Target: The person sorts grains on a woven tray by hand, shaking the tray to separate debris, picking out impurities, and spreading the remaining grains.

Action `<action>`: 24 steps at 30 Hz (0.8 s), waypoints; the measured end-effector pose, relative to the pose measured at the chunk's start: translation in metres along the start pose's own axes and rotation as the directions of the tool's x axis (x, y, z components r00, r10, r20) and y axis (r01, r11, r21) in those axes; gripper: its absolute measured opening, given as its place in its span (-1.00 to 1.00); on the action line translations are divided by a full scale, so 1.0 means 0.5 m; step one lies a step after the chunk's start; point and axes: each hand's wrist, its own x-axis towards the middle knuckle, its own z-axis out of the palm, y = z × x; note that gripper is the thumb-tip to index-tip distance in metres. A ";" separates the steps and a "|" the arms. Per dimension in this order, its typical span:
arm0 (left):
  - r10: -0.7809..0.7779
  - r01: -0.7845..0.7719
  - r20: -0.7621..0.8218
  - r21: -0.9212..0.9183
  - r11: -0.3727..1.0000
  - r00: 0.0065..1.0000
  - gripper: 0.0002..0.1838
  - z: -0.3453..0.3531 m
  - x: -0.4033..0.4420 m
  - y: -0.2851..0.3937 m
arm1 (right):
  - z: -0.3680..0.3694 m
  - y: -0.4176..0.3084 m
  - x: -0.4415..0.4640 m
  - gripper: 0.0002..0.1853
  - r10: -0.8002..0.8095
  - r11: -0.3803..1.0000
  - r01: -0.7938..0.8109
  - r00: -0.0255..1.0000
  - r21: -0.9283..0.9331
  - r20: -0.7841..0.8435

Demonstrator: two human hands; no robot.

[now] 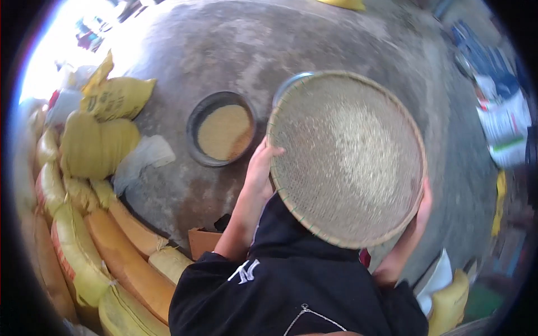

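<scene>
Between my two hands is a round woven winnowing basket (302,196), held by its rim above the floor. Pale grains (364,151) lie spread over its middle and right side, some smeared by motion. My left hand (261,166) grips the left rim, its thumb over the edge and its fingers mostly hidden beneath. My right hand (424,204) closes on the lower right rim, partly hidden behind it. Left of the basket, a dark basin (191,134) on the floor holds yellowish grain with a browner patch. Behind the basket's upper left edge shows the rim of a bluish basin (291,84).
Filled yellow and orange sacks (131,241) are piled along the left. A yellow printed bag (117,98) and a pale plastic bag (145,159) lie near them. More sacks (507,129) stand at right. A brown box (203,242) sits by my left elbow on the concrete floor (224,45).
</scene>
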 end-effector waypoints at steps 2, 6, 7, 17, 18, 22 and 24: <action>0.054 -0.051 -0.116 0.026 0.998 0.992 -0.44 0.027 0.005 -0.018 | 0.014 -0.041 0.027 -0.46 -0.096 0.995 0.097 0.994 -0.009 0.044; 0.066 -0.069 -0.028 -0.109 0.992 0.997 -0.36 -0.015 -0.044 0.015 | 0.106 0.005 0.019 -0.48 -0.372 0.882 0.376 0.925 -0.284 0.070; 0.161 -0.156 0.050 -0.098 0.983 0.986 -0.33 -0.028 -0.052 0.022 | 0.105 -0.003 0.007 -0.43 -0.385 0.807 0.349 0.922 -0.477 0.023; 0.104 -0.089 -0.116 0.127 0.988 0.988 -0.41 -0.013 -0.069 0.008 | 0.064 0.013 -0.024 -0.34 -0.427 0.702 0.344 0.904 -0.624 0.019; 0.298 -0.181 -0.244 0.408 0.895 0.923 -0.43 -0.009 -0.072 -0.026 | 0.061 -0.006 -0.035 -0.34 -0.417 0.711 0.333 0.909 -0.619 0.009; 0.278 -0.155 -0.315 0.362 0.919 0.908 -0.47 -0.077 -0.041 -0.057 | 0.067 -0.043 -0.035 -0.22 -0.229 0.943 0.245 0.969 -0.224 0.096; 0.304 -0.260 -0.152 0.255 0.931 0.941 -0.47 -0.075 -0.058 -0.018 | 0.132 0.037 -0.045 -0.25 -0.505 0.572 0.366 0.862 -0.734 0.036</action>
